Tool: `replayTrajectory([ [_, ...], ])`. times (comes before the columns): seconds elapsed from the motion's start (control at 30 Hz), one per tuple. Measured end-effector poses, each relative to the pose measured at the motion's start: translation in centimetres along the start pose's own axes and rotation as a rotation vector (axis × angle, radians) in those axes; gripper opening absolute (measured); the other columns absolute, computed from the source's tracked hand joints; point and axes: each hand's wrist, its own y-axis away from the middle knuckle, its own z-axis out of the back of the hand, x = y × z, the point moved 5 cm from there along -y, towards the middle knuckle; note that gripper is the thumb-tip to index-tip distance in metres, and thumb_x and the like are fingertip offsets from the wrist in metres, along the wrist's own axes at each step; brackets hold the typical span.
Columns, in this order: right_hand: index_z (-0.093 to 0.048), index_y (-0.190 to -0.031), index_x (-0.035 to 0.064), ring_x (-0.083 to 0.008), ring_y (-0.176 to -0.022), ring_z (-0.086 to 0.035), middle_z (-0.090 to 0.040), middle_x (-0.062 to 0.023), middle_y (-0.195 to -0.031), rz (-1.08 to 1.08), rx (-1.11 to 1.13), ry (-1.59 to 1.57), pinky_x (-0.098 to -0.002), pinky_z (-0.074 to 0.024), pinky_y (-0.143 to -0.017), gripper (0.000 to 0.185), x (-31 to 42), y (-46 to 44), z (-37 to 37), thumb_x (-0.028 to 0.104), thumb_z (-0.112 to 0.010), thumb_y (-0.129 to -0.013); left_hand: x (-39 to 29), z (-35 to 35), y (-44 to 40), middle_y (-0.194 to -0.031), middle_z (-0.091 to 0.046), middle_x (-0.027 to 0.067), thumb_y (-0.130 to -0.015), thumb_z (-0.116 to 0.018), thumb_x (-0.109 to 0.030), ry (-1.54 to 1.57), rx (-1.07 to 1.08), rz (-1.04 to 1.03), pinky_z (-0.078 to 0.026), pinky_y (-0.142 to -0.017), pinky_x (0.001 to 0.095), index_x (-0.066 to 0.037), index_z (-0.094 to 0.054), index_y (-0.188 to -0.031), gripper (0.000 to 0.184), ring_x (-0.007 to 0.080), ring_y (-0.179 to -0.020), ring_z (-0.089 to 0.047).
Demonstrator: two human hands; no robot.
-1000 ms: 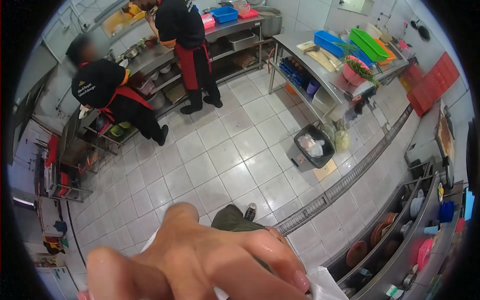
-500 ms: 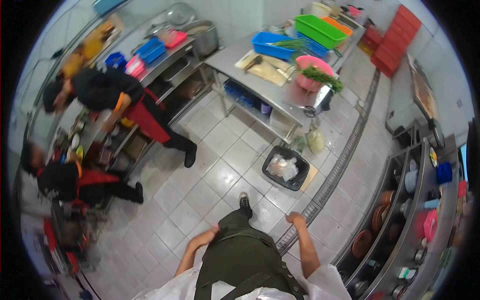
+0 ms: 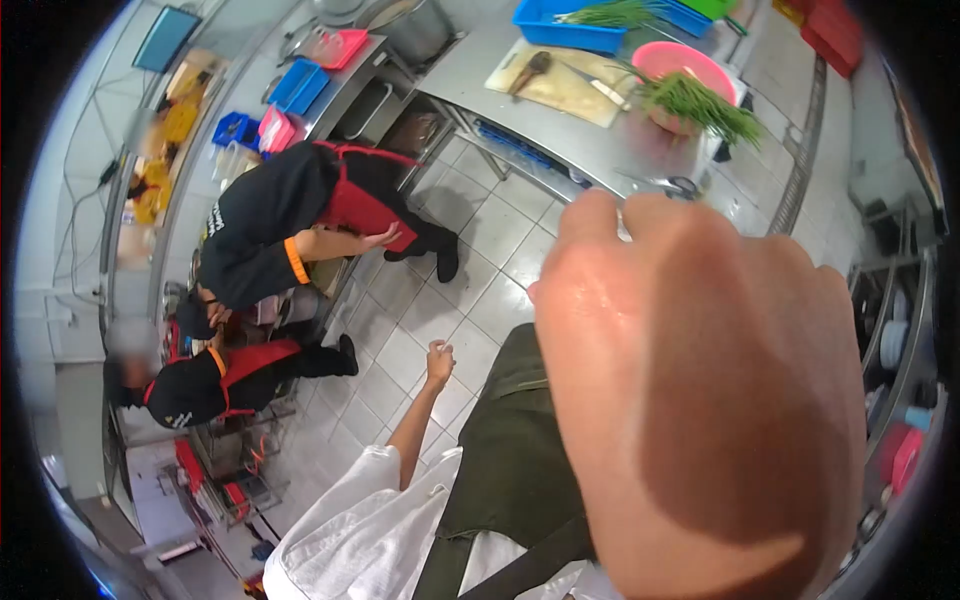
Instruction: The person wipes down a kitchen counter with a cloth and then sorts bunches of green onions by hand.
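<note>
My right hand [image 3: 700,400] looms large close to the camera, its back and knuckles toward the view. Its fingers curl down out of sight, and whatever they might hold is hidden. Low over the floor tiles, my left hand [image 3: 440,362] is small in view, its fingers loosely curled with nothing visible in them. It is nearest to the dark green apron [image 3: 515,430] on my body. Past my right hand lie scissors [image 3: 682,187] at the edge of the metal table [image 3: 465,75], near a pink bowl [image 3: 690,62] with green herbs [image 3: 700,108].
Two people in black shirts and red aprons, one nearer [image 3: 265,220] and one farther [image 3: 190,390], stand at the left counter. A cutting board [image 3: 560,85] and blue tray [image 3: 570,25] are on the table. A floor drain [image 3: 803,150] runs at right; shelves [image 3: 880,345] stand beyond.
The view has turned and moved closer to the table. My right hand has risen close to the camera, while my left hand hangs lower. The nearer person now has an arm extended toward the aisle.
</note>
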Motion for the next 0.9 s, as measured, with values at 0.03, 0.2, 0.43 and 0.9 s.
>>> replayTrajectory([
  [0.03, -0.061, -0.085, 0.0014, -0.0348, -0.069, -0.063, -0.062, -0.0153, -0.074, 0.047, -0.017, 0.004, -0.0420, -0.0496, -0.062, 0.023, 0.2, -1.4, 0.1, 0.024, -0.063, -0.084, -0.8, 0.0, 1.0, -0.074, -0.058, 0.0091, -0.090, -0.054, -0.017, -0.022, -0.057, 0.022, -0.048, -0.061, 0.0334, -0.003, -0.049, -0.116, 0.030, 0.0183, -0.064, -0.058],
  [0.2, -0.061, -0.083, 0.0016, -0.0342, -0.070, -0.063, -0.062, -0.0151, -0.074, 0.421, -0.127, -0.172, -0.0416, -0.0493, -0.063, 0.022, 6.0, -8.5, 0.9, 0.023, -0.064, -0.082, -15.1, -8.3, 11.4, -0.086, -0.059, 0.0092, -0.086, -0.056, -0.017, -0.160, 0.969, -0.078, -0.047, -0.071, 0.0355, -0.006, -0.055, -0.109, 0.025, 0.0175, -0.079, -0.057],
  [0.43, -0.060, -0.081, 0.0018, -0.0334, -0.073, -0.062, -0.061, -0.0148, -0.075, 0.624, -0.171, -0.253, -0.0411, -0.0490, -0.064, 0.020, 13.0, -20.3, -2.1, 0.021, -0.065, -0.079, -56.5, 17.0, 16.7, -0.103, -0.061, 0.0093, -0.081, -0.057, -0.016, -0.334, 0.128, -0.505, -0.045, -0.084, 0.0384, -0.010, -0.063, -0.100, 0.021, 0.0164, -0.100, -0.056],
  [0.9, -0.059, -0.076, 0.0022, -0.0316, -0.077, -0.061, -0.059, -0.0142, -0.075, 0.223, -0.099, -0.456, -0.0401, -0.0483, -0.067, 0.018, 9.4, -35.5, 1.4, 0.017, -0.067, -0.073, -41.5, 1.0, -14.6, -0.126, -0.057, 0.0143, -0.086, -0.055, -0.034, -0.507, 0.980, -0.271, -0.044, -0.093, 0.0439, -0.010, -0.052, -0.128, 0.048, 0.0282, -0.119, -0.052],
])
